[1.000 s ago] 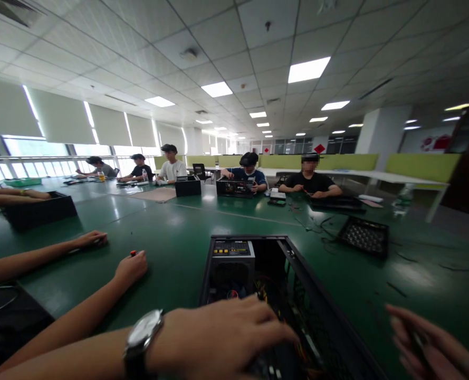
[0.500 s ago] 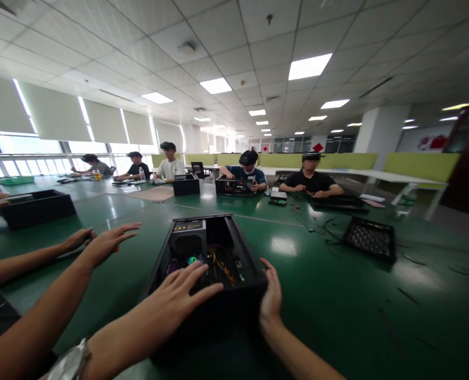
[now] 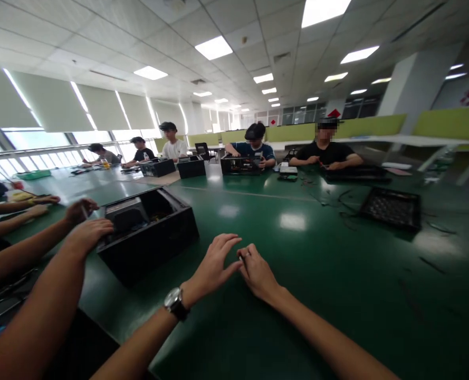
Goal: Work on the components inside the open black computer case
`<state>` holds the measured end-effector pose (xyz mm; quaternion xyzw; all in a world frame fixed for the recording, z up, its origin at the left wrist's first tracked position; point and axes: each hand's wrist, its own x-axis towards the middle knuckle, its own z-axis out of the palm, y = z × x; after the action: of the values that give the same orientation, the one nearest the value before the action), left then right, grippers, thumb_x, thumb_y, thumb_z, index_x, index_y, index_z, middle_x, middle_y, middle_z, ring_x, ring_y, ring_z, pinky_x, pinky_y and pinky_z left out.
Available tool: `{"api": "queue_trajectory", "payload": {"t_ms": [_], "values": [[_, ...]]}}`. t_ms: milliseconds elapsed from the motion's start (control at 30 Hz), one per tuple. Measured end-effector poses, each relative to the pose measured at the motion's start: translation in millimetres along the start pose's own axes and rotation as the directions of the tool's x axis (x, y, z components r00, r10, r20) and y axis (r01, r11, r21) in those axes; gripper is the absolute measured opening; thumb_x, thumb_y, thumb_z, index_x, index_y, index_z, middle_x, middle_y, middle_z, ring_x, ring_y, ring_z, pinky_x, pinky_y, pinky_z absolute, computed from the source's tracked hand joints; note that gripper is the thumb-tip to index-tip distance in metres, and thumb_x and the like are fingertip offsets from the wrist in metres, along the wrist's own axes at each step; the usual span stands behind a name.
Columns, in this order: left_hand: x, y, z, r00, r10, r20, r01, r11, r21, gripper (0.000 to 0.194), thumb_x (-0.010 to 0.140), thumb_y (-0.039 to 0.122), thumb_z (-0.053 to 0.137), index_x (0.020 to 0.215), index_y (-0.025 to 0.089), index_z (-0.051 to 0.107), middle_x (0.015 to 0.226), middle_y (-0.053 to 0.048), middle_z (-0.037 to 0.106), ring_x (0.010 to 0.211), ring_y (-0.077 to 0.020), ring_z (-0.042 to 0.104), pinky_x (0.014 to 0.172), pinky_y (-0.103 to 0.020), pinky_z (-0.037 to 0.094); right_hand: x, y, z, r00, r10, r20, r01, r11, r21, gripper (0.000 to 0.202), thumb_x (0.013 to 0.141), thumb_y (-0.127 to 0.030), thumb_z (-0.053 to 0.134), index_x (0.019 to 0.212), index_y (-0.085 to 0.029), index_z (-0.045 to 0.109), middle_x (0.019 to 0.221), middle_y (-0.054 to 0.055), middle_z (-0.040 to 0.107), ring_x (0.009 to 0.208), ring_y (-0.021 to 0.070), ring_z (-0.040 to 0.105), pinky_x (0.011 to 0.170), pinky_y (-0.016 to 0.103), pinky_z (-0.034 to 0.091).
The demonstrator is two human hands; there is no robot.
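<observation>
My left hand (image 3: 213, 264), with a watch on its wrist, hovers over the green table (image 3: 297, 327), fingers loosely bent and apart, holding nothing. Close beside it is my right hand (image 3: 260, 274), its fingers curled together; whether something small is in them I cannot make out. To the left stands a black computer case (image 3: 159, 248), its upper side uncovered, with a power supply (image 3: 126, 214) inside. A neighbour's hand (image 3: 89, 235) rests on the case's near left edge. My hands are apart from the case.
Several people sit around the table, some with black computer cases (image 3: 240, 164). A black tray-like panel (image 3: 392, 208) lies at the right, with loose dark strips (image 3: 432, 264) near it. A plastic bottle (image 3: 440, 163) stands at the far right.
The computer case has shifted left and turned, away from my hands. My left hand has left its top, my right hand its side; they are now close together. The neighbour's hand has come onto the case.
</observation>
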<state>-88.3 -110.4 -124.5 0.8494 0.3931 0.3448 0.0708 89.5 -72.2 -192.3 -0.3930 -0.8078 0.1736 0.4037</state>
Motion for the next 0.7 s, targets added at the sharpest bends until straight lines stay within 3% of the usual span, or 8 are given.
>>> {"api": "queue_trajectory", "payload": {"t_ms": [67, 167, 233, 300, 433, 533, 700], "values": [[14, 0, 26.4, 0.991, 0.075, 0.108, -0.066, 0.994, -0.09, 0.057, 0.095, 0.038, 0.065, 0.148, 0.026, 0.044, 0.15, -0.011, 0.046, 0.142, -0.0275, 0.038, 0.12, -0.05, 0.031, -21, 11, -13, 0.995, -0.013, 0.094, 0.019, 0.998, -0.055, 0.02, 0.091, -0.024, 0.051, 0.106, -0.019, 0.063, 0.109, 0.01, 0.057, 0.099, 0.025, 0.06, 0.095, 0.041, 0.048], [28, 13, 66.5, 0.942, 0.164, 0.294, -0.105, 0.973, -0.204, 0.065, 0.089, 0.047, 0.072, 0.146, 0.025, 0.049, 0.147, -0.012, 0.05, 0.138, -0.0295, 0.041, 0.118, -0.049, 0.034, -39, 29, -18, 0.987, 0.026, 0.16, -0.008, 0.994, -0.112, 0.033, 0.087, -0.024, 0.055, 0.118, -0.018, 0.063, 0.119, 0.013, 0.061, 0.11, 0.0279, 0.058, 0.099, 0.042, 0.046], [31, 23, 88.1, 0.942, 0.149, 0.302, -0.074, 0.967, -0.244, 0.056, 0.09, 0.048, 0.07, 0.139, 0.024, 0.057, 0.138, -0.011, 0.057, 0.131, -0.0292, 0.045, 0.115, -0.048, 0.037, -46, 37, -20, 0.985, 0.067, 0.157, -0.044, 0.989, -0.144, 0.04, 0.086, -0.023, 0.053, 0.124, -0.016, 0.061, 0.121, 0.015, 0.062, 0.111, 0.0287, 0.058, 0.098, 0.043, 0.047], [30, 28, 102.7, 0.964, 0.113, 0.243, -0.031, 0.948, -0.317, 0.047, 0.097, 0.042, 0.06, 0.14, 0.024, 0.055, 0.132, -0.011, 0.06, 0.127, -0.0266, 0.048, 0.113, -0.046, 0.039, -50, 38, -25, 0.986, 0.062, 0.158, -0.037, 0.987, -0.155, 0.04, 0.087, -0.022, 0.049, 0.124, -0.013, 0.062, 0.121, 0.016, 0.064, 0.109, 0.0283, 0.06, 0.097, 0.043, 0.048], [24, 23, 115.4, 0.988, 0.048, 0.146, 0.027, 0.883, -0.469, 0.051, 0.106, 0.03, 0.037, 0.157, 0.025, 0.029, 0.131, -0.009, 0.062, 0.123, -0.021, 0.053, 0.113, -0.045, 0.037, -53, 28, -38, 0.985, -0.007, 0.173, 0.031, 0.99, -0.14, 0.035, 0.088, -0.017, 0.043, 0.113, -0.011, 0.067, 0.108, 0.015, 0.069, 0.101, 0.0262, 0.064, 0.093, 0.04, 0.05], [22, 23, 117.8, 0.99, -0.053, 0.129, 0.113, 0.844, -0.525, 0.048, 0.108, 0.028, 0.029, 0.156, 0.025, 0.029, 0.125, -0.008, 0.066, 0.119, -0.0198, 0.058, 0.112, -0.045, 0.037, -54, 27, -39, 0.99, -0.009, 0.142, 0.028, 0.99, -0.137, 0.037, 0.088, -0.014, 0.039, 0.111, -0.011, 0.067, 0.103, 0.015, 0.069, 0.098, 0.0272, 0.066, 0.09, 0.042, 0.051], [21, 33, 119.1, 0.992, -0.019, 0.126, 0.082, 0.85, -0.521, 0.063, 0.093, 0.039, 0.066, 0.15, 0.026, 0.043, 0.129, -0.01, 0.062, 0.122, -0.0258, 0.055, 0.112, -0.045, 0.039, -56, 37, -31, 0.984, 0.055, 0.17, -0.044, 0.997, -0.065, 0.04, 0.087, -0.028, 0.053, 0.124, -0.016, 0.062, 0.113, 0.014, 0.068, 0.103, 0.0287, 0.065, 0.09, 0.04, 0.052]]}}
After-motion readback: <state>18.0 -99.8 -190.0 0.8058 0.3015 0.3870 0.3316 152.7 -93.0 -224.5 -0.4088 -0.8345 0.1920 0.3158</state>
